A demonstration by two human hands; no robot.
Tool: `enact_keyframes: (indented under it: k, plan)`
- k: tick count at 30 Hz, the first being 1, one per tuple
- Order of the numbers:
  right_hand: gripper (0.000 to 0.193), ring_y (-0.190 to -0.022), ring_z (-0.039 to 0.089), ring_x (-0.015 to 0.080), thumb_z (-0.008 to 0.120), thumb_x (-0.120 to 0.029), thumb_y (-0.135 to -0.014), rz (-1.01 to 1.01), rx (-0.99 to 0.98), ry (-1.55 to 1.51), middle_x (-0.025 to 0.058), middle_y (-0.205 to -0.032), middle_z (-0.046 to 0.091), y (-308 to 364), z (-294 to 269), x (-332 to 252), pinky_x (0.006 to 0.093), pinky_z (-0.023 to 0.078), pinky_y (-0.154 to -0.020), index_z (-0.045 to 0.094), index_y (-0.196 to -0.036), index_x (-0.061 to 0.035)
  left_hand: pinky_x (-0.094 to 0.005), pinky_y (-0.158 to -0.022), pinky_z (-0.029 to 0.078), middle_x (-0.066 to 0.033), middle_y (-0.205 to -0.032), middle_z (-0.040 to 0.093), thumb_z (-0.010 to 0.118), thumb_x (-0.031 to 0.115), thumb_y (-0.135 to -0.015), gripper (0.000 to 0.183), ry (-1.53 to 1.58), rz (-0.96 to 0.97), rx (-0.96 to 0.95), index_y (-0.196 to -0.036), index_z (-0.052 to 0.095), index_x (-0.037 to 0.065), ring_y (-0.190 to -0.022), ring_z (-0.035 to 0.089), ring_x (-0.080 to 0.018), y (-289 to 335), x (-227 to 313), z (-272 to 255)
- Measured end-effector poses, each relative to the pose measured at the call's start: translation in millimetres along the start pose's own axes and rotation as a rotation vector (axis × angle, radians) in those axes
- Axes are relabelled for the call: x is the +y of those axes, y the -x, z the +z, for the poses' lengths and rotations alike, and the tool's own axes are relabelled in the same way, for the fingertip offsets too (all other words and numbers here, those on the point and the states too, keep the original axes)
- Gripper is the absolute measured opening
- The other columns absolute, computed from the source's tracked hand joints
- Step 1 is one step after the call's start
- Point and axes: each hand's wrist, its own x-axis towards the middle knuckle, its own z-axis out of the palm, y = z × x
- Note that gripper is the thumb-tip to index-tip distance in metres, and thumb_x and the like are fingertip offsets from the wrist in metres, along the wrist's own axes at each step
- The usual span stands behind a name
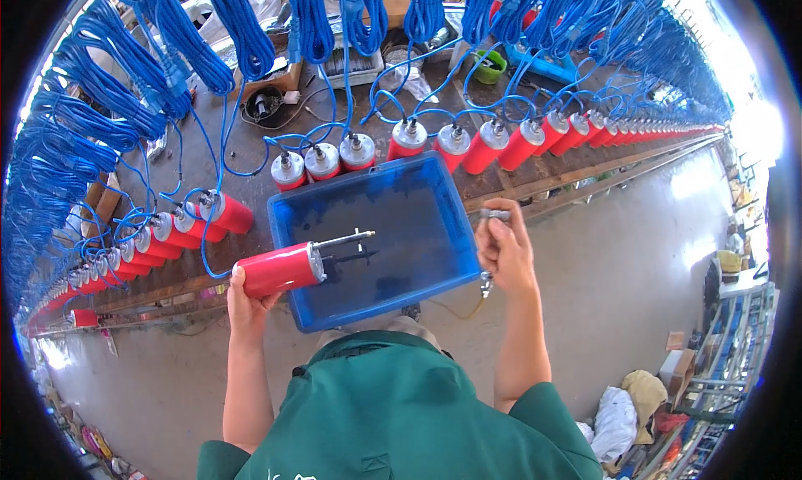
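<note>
My left hand (247,303) is closed around the lower end of a red cylindrical motor (274,269), tilted over the left side of a blue tray (458,198). A thin metal shaft with a small crosspiece (344,238) sticks out of the motor's grey end cap, toward the tray's middle. Beyond the tray's right edge, my right hand (510,254) is raised with its fingers pinched on a small grey metal fitting (494,215). The tray's floor looks dark and shiny, perhaps with liquid, and a dark mirrored shape of the shaft shows on it.
Rows of red motors (486,146) with blue cables line the bench (225,133) behind and to the left. Coiled blue cables (309,20) hang above. A green bowl (489,66) stands at the back. A metal valve fitting (486,284) hangs at the tray's right side.
</note>
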Motion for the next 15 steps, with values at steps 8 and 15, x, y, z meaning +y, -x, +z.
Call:
enact_keyframes:
  k: [8,15]
  plan:
    - [0.013,-0.047,0.041,0.0069,0.050,-0.012,-0.105,0.330,-0.131,0.101,0.0050,-0.075,0.060,-33,96,54,0.0239,0.029,-0.038,0.060,-0.106,-0.0045,-0.0427,-0.089,0.068,-0.0159,-0.125,0.073,0.070,0.066,-0.095,0.072,0.048,-0.055,-0.083,-0.134,0.059,0.007,-0.112,0.075,-0.0298,-6,-7,-11]
    - [0.019,-0.047,0.038,0.0060,0.048,-0.012,-0.104,0.439,-0.216,0.034,0.0063,-0.076,0.061,-47,124,73,0.0242,0.027,-0.039,0.064,-0.100,-0.0029,-0.0404,-0.085,0.068,-0.0158,-0.123,0.073,0.069,0.066,-0.095,0.072,0.063,-0.077,-0.082,-0.134,0.059,0.006,-0.108,0.076,-0.0294,-6,-7,-12]
